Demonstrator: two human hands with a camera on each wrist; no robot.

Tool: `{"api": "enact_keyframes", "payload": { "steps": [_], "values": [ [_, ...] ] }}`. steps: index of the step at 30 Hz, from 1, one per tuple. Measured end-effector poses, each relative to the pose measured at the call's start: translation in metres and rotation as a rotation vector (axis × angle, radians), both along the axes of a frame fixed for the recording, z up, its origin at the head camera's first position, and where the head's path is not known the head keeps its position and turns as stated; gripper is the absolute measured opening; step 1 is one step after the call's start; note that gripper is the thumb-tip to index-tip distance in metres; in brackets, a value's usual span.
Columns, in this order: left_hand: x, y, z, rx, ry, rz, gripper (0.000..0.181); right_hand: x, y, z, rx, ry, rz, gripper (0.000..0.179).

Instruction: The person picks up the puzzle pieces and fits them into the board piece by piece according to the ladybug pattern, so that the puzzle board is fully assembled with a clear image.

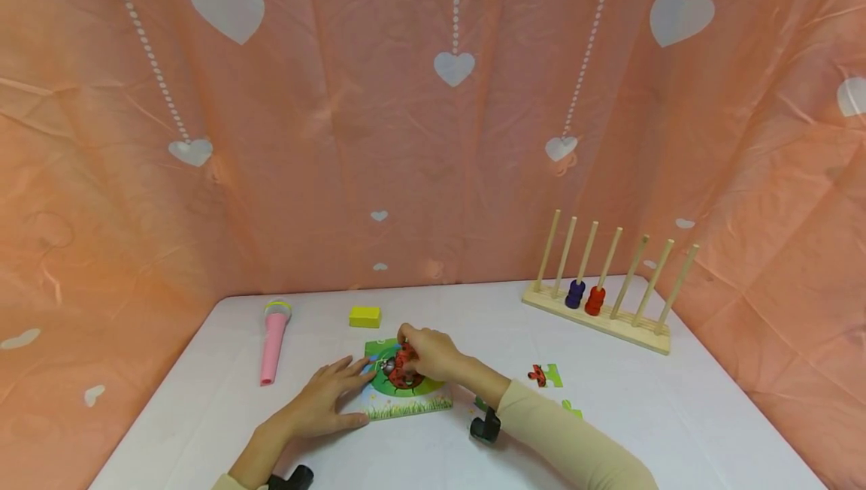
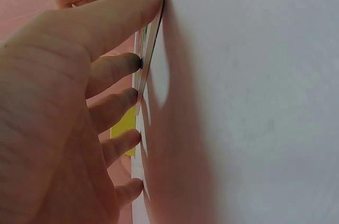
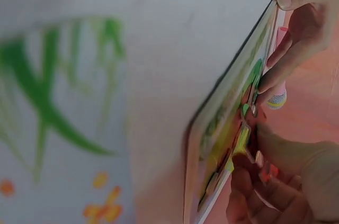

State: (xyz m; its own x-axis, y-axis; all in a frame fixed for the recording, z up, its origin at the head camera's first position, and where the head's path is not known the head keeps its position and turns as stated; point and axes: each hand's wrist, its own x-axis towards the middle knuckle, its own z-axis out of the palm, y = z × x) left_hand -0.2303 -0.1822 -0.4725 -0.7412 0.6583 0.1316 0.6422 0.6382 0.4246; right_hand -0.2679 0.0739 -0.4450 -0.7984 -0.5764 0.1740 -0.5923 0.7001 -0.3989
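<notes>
A ladybug jigsaw board (image 1: 409,407) lies on the white table in front of me. My left hand (image 1: 325,403) rests at its left side, fingers spread and fairly straight; the left wrist view has the thumb and fingertips touching the board's edge and top. Over the ladybug's upper right, my right hand (image 1: 436,355) pinches a puzzle piece (image 3: 242,140) between thumb and fingers. In the right wrist view that piece is tilted against the picture, partly hidden by the fingers. Whether it is seated, I cannot tell.
Loose pieces lie to the right: a ladybug piece (image 1: 545,376), a green piece (image 1: 571,408) and a grass-printed piece (image 3: 47,91) near my right wrist. A yellow block (image 1: 364,317) and pink toy microphone (image 1: 273,347) stand behind and left. A wooden peg rack (image 1: 595,317) stands back right.
</notes>
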Motion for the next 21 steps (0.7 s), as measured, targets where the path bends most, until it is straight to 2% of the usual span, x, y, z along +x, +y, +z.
{"api": "enact_keyframes", "payload": {
  "steps": [10, 15, 21],
  "values": [
    [0.0003, 0.0005, 0.0012, 0.001, 0.005, 0.0, 0.072, -0.0006, -0.0016, -0.0037, 0.158, 0.131, 0.001, 0.057],
    [-0.0003, 0.0001, -0.0004, 0.006, -0.004, 0.001, 0.072, 0.0013, -0.0038, -0.0033, 0.202, 0.138, -0.018, 0.069],
    [-0.0002, 0.0001, -0.0018, 0.003, -0.006, 0.008, 0.072, 0.002, -0.0039, -0.0028, 0.231, 0.155, -0.033, 0.061]
  ]
}}
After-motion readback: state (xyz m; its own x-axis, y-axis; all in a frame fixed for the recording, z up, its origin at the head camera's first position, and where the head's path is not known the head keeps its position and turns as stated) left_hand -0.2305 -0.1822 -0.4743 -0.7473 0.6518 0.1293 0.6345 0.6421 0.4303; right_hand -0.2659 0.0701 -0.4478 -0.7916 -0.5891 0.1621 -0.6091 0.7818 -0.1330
